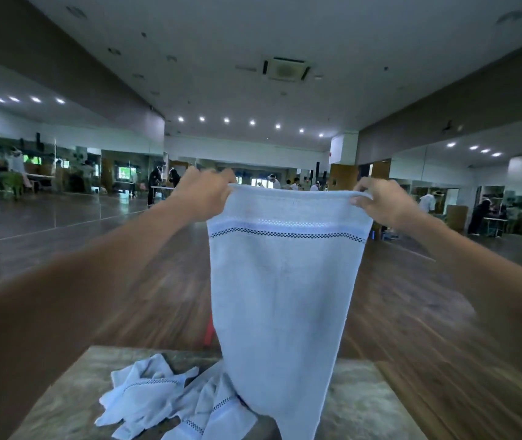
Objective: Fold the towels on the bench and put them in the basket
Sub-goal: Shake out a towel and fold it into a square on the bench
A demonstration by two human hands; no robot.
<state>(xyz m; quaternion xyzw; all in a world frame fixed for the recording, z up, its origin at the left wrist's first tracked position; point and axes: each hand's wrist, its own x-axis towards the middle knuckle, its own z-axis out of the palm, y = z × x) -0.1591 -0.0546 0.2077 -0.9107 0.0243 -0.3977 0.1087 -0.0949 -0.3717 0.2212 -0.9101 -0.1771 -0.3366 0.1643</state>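
Observation:
A pale blue towel (281, 281) with a dark checkered stripe hangs stretched out in front of me at arm's length. My left hand (204, 193) pinches its top left corner and my right hand (380, 201) pinches the top right corner. The towel's lower end drops past the bottom of the frame. Below it, crumpled white towels (164, 398) with the same stripe lie in a heap on the grey fuzzy bench (69, 385). No basket is in view.
A red object (209, 331) shows partly behind the hanging towel, beyond the bench. Dark wooden floor (412, 312) stretches ahead. Mirrored walls line both sides, and people work at tables far back in the hall.

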